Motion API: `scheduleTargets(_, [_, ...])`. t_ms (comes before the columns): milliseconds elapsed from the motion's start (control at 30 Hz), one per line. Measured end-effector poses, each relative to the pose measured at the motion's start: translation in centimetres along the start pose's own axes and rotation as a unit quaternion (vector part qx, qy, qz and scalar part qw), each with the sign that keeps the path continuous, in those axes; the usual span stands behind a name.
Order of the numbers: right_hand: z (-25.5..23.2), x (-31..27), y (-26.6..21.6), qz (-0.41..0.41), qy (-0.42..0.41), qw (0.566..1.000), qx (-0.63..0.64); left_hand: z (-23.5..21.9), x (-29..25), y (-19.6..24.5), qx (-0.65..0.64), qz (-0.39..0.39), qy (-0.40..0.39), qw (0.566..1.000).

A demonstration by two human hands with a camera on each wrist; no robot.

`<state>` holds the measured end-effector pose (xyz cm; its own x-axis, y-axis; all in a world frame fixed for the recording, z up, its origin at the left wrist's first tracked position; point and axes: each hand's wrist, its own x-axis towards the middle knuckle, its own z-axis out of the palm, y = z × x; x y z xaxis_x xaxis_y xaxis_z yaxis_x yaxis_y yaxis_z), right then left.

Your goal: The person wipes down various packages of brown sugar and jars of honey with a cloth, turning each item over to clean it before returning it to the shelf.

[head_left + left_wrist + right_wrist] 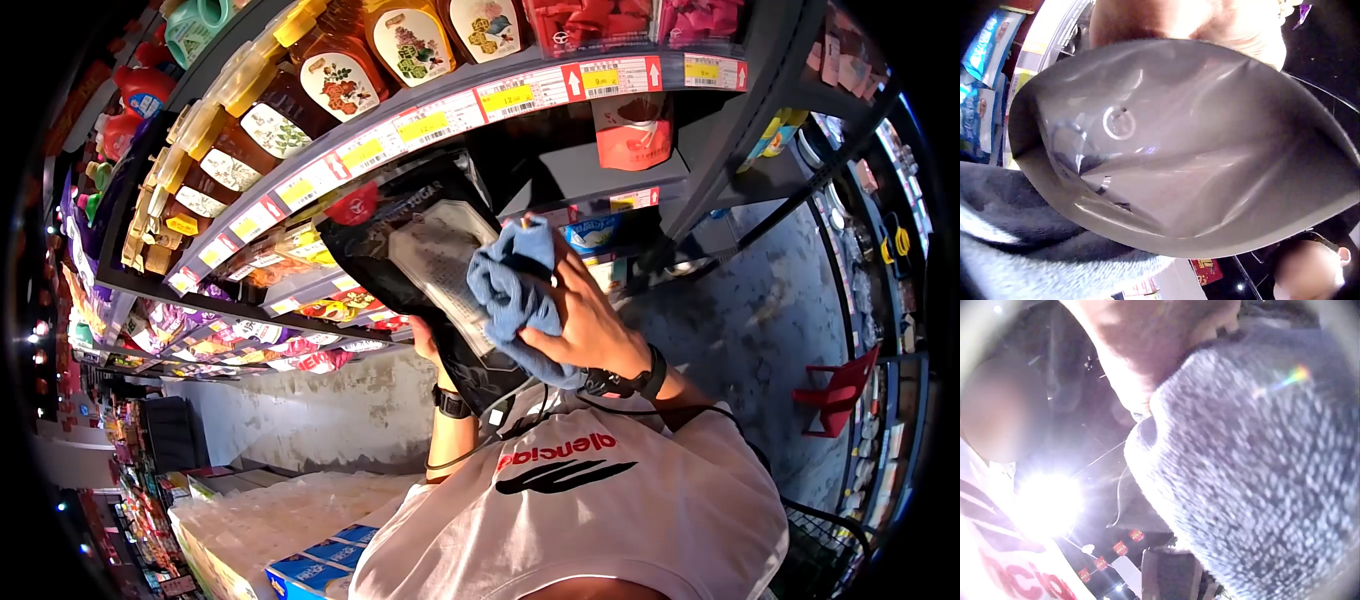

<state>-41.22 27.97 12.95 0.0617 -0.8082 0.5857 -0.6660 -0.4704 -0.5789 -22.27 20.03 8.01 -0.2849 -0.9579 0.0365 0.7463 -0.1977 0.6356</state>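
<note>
A black stand-up pouch [375, 225] with "SUGAR" lettering and a pale front panel tilts in front of the shelf. My left hand [426, 342] grips its lower edge, the fingers mostly hidden behind it. In the left wrist view the pouch's grey gusseted bottom [1197, 137] fills the middle, with part of the left hand [1179, 20] above. A bunched blue cloth [515, 285] lies against the pouch's front, gripped by my right hand [595, 320]. Close up in the right wrist view, the fuzzy cloth [1260, 469] covers much of the right hand [1163, 344].
Amber bottles [330, 80] with yellow caps line the upper shelf, above a strip of price tags [420, 125]. A red pouch [635, 132] stands on the shelf below. Blue boxes [315, 560] sit beside me at lower left, and a red chair [838, 393] stands at right.
</note>
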Motion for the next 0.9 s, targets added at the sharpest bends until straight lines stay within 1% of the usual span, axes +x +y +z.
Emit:
scheduleTargets(67, [0.4, -0.6, -0.3, -0.024, -0.02, 1.0, -0.001, -0.5, 0.2, 0.2, 0.023, 0.011, 0.008, 1.0])
scheduleTargets(100, [0.6, -0.8, -0.8, -0.033, 0.008, 0.999, -0.014, -1.4, 0.4, 0.3, 0.015, -0.017, -0.049, 0.999])
scheduleTargets(133, [0.7, -1.2, -0.7, -0.023, 0.011, 0.999, -0.039, -1.8, 0.3, 0.3, 0.007, -0.043, -0.105, 0.993])
scheduleTargets(167, [0.4, -1.3, -0.7, -0.011, 0.008, 0.998, -0.055, -0.7, -0.6, 0.5, 0.051, -0.044, -0.078, 0.995])
scheduleTargets(200, [0.2, -1.3, -0.8, 0.001, 0.005, 0.998, -0.07, -2.6, -1.0, 0.0, 0.051, -0.044, -0.079, 0.995])
scheduleTargets(233, [0.4, -1.2, -0.6, 0.03, -0.015, 0.995, -0.096, -5.9, -1.3, -1.0, 0.056, -0.084, -0.059, 0.993])
scheduleTargets(267, [-0.1, -0.1, -1.0, -0.001, 0.036, 0.993, -0.115, -6.6, -1.2, -1.1, 0.061, -0.123, -0.038, 0.99])
scheduleTargets(300, [-0.1, 0.6, -1.0, 0.008, 0.065, 0.994, -0.084, -7.2, -1.0, -1.3, -0.017, -0.208, -0.128, 0.969])
scheduleTargets(333, [-0.2, 1.2, -0.9, 0.015, 0.094, 0.994, -0.054, -7.8, -0.8, -1.4, -0.094, -0.288, -0.217, 0.928])
scheduleTargets(367, [-1.2, 1.9, -1.6, 0.003, 0.121, 0.991, -0.058, -5.7, -1.5, -1.1, -0.071, -0.292, -0.202, 0.932])
scheduleTargets(400, [-1.5, 2.3, -1.4, -0.005, 0.155, 0.986, -0.056, -5.2, -1.8, -0.2, 0.076, -0.331, -0.158, 0.927])
scheduleTargets(433, [-1.5, 2.5, -0.6, -0.022, 0.181, 0.982, -0.05, -4.2, -2.3, -0.2, 0.075, -0.33, -0.158, 0.928])
scheduleTargets(467, [-1.5, 2.5, 0.1, -0.04, 0.207, 0.977, -0.044, -2.5, -2.9, -0.3, 0.126, -0.278, -0.164, 0.938])
scheduleTargets(500, [-1.7, 2.2, 0.1, -0.006, 0.182, 0.982, -0.047, -1.6, -3.2, -0.6, 0.176, -0.222, -0.17, 0.944])
scheduleTargets(533, [-1.4, 2.0, 0.1, 0.01, 0.167, 0.986, -0.027, -2.9, -3.1, -1.5, 0.2, -0.213, -0.173, 0.941])
scheduleTargets(600, [-0.2, 1.7, -0.1, -0.015, 0.11, 0.993, 0.026, -2.4, -2.7, -1.8, 0.178, -0.207, -0.168, 0.947])
scheduleTargets(633, [0.0, 1.3, -0.6, -0.012, 0.068, 0.996, 0.055, -1.6, -2.8, -2.1, 0.181, -0.159, -0.122, 0.963])
scheduleTargets(667, [0.1, 0.8, -1.1, -0.019, 0.042, 0.998, 0.046, -4.9, -2.4, -2.8, 0.162, -0.207, -0.099, 0.96])
scheduleTargets(733, [0.6, -0.1, -0.6, -0.036, 0.011, 0.997, 0.06, -5.2, -2.0, -2.7, 0.115, -0.184, -0.102, 0.971])
scheduleTargets(767, [0.6, -0.7, -0.2, -0.023, -0.024, 0.996, 0.079, -4.3, -2.0, -2.0, 0.115, -0.173, -0.095, 0.974])
scheduleTargets(800, [0.6, -0.9, 0.2, -0.028, -0.046, 0.992, 0.115, -5.7, -1.8, -2.4, 0.121, -0.156, -0.082, 0.977])
scheduleTargets(867, [0.1, -1.4, -0.1, -0.016, -0.078, 0.985, 0.156, -5.7, -1.8, -1.6, 0.086, -0.168, -0.075, 0.979])
scheduleTargets(900, [0.3, -1.6, -0.3, -0.034, -0.047, 0.987, 0.149, -4.8, -2.0, -1.1, 0.053, -0.17, -0.056, 0.982])
